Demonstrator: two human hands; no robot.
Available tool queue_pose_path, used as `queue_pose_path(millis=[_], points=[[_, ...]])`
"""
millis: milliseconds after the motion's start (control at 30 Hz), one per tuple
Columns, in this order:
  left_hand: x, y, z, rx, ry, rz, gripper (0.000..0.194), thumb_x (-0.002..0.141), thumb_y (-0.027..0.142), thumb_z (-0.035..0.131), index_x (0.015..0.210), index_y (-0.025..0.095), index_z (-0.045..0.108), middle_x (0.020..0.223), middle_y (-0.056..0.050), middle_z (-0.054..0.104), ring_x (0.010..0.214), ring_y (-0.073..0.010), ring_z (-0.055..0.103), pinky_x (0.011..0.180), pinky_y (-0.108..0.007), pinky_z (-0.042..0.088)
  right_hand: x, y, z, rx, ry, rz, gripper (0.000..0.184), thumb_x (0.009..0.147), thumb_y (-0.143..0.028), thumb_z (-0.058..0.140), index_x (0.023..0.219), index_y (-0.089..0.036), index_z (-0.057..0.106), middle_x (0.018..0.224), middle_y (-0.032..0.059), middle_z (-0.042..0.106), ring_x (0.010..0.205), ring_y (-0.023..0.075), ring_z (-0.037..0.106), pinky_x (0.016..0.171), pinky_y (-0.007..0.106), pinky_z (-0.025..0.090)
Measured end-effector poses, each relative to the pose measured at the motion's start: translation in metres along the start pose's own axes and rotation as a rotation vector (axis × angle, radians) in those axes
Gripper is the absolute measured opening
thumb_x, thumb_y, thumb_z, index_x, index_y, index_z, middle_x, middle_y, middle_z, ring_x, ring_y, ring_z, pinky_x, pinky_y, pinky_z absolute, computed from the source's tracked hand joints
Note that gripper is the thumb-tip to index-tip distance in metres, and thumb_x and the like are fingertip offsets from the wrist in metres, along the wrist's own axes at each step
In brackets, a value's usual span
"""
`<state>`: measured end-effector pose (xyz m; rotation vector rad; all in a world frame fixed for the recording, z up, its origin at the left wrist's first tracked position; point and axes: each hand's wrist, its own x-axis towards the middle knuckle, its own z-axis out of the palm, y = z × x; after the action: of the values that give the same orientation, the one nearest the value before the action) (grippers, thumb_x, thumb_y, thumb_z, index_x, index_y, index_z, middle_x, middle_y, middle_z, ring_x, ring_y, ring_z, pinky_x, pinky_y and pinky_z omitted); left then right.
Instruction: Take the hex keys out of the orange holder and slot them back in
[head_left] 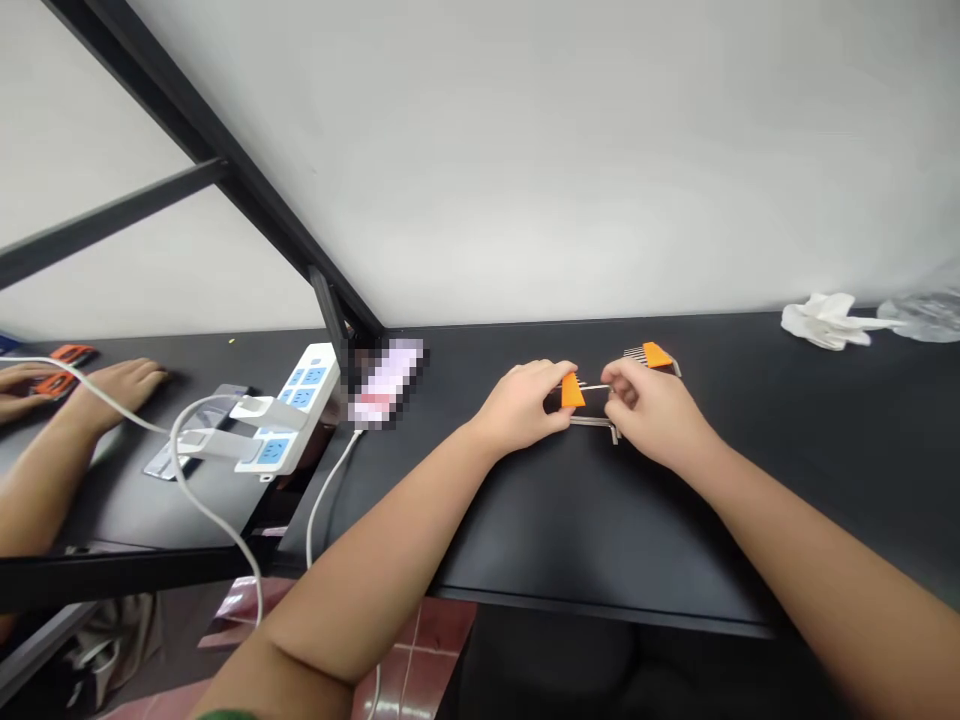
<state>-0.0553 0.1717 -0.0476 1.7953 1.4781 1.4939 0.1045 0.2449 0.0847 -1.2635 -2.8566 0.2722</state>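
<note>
Between thumb and fingers, my left hand [521, 405] grips an orange hex key holder [572, 391] with several metal tips along its edge. My right hand [656, 412] is closed in a pinch on a thin hex key [598, 387], which reaches across to the holder; its far end is hidden there. Below the holder, larger L-shaped hex keys [594, 422] extend toward the right hand, and I cannot tell whether they sit in the holder or lie on the table. Just behind my right hand, a second orange holder [658, 355] with several hex keys rests on the black table [600, 540].
To the left are a phone [390, 380] on a cable and a white power strip [296, 405] with plugged-in chargers. A black frame [247, 190] rises there. Beyond it, another person's hand [124, 390] is near an orange-black object [60, 370]. Crumpled tissue [829, 322] lies right.
</note>
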Motion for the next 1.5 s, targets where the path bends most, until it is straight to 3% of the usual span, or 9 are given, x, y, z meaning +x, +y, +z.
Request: queue_pose_path(millis=[167,367,500,833,1033,1167,1267,1433,1500], points=[[-0.002,-0.003,0.000,0.013,-0.013,-0.041,0.048,0.084,0.025,0.065,0.131,0.022,0.056,0.106,-0.006,0.068,0.099,-0.0229,0.064,0.092,-0.037,0.052,0.003,0.014,-0.010,-0.170,-0.076,0.045,0.012,0.075,-0.014,0.055,0.081,-0.024,0.058,0.070,-0.0005,0.063,0.064,0.0181,0.059,0.061,0.030,0.042],[-0.004,-0.006,0.001,-0.051,0.063,-0.028,0.046,0.087,0.027,0.065,0.132,0.023,0.055,0.106,-0.006,0.066,0.098,-0.0215,0.063,0.090,-0.036,0.053,-0.005,0.013,-0.009,-0.211,-0.225,-0.087,0.010,0.085,-0.028,0.062,0.092,-0.022,0.065,0.098,0.0055,0.064,0.078,0.0190,0.060,0.069,0.032,0.047],[-0.003,-0.006,0.002,-0.071,0.070,0.009,0.047,0.087,0.027,0.065,0.133,0.022,0.055,0.105,-0.006,0.066,0.095,-0.0208,0.063,0.089,-0.036,0.054,-0.010,0.005,-0.004,-0.204,-0.292,-0.166,0.008,0.084,-0.017,0.058,0.089,-0.022,0.061,0.097,0.0049,0.060,0.082,0.0184,0.059,0.072,0.031,0.047],[-0.003,0.002,0.003,-0.130,0.036,0.052,0.049,0.085,0.026,0.067,0.132,0.023,0.056,0.102,-0.004,0.069,0.090,-0.0192,0.064,0.088,-0.035,0.054,-0.005,-0.001,0.000,0.001,-0.050,-0.090,0.006,0.088,-0.023,0.057,0.095,-0.022,0.056,0.089,0.0025,0.064,0.073,0.0168,0.058,0.065,0.030,0.045],[-0.002,0.002,0.000,-0.106,0.022,0.069,0.045,0.085,0.025,0.067,0.129,0.023,0.058,0.104,-0.004,0.069,0.092,-0.0199,0.064,0.090,-0.036,0.053,-0.001,-0.005,0.006,0.190,-0.009,-0.078,0.008,0.088,-0.018,0.053,0.091,-0.023,0.059,0.081,0.0002,0.065,0.069,0.0159,0.060,0.064,0.029,0.047],[-0.002,-0.005,0.000,0.052,0.018,-0.013,0.048,0.081,0.023,0.069,0.127,0.022,0.058,0.105,-0.005,0.069,0.098,-0.0241,0.063,0.090,-0.040,0.051,0.005,0.007,-0.001,0.096,0.007,0.009,0.014,0.082,-0.013,0.056,0.091,-0.022,0.063,0.077,-0.0005,0.066,0.069,0.0162,0.061,0.068,0.030,0.048],[-0.001,-0.010,0.002,0.125,0.035,-0.071,0.047,0.081,0.023,0.069,0.127,0.023,0.058,0.102,-0.005,0.068,0.098,-0.0249,0.062,0.088,-0.040,0.051,0.008,0.015,-0.009,-0.034,-0.099,0.012,0.015,0.083,-0.012,0.055,0.088,-0.021,0.066,0.080,0.0016,0.067,0.074,0.0173,0.062,0.072,0.031,0.048],[-0.001,-0.012,0.006,0.044,0.174,-0.085,0.049,0.085,0.023,0.068,0.132,0.021,0.056,0.105,-0.005,0.070,0.096,-0.0220,0.064,0.090,-0.038,0.052,0.001,0.011,-0.012,-0.124,-0.312,-0.117,0.023,0.087,-0.037,0.066,0.103,-0.021,0.069,0.106,0.0069,0.064,0.084,0.0193,0.061,0.073,0.032,0.048],[-0.002,-0.011,0.006,0.013,0.197,-0.074,0.049,0.084,0.025,0.070,0.131,0.020,0.057,0.105,-0.004,0.072,0.096,-0.0215,0.066,0.091,-0.038,0.053,-0.003,0.007,-0.011,-0.148,-0.332,-0.151,0.019,0.088,-0.031,0.065,0.104,-0.021,0.067,0.105,0.0066,0.062,0.082,0.0180,0.060,0.071,0.031,0.047]])
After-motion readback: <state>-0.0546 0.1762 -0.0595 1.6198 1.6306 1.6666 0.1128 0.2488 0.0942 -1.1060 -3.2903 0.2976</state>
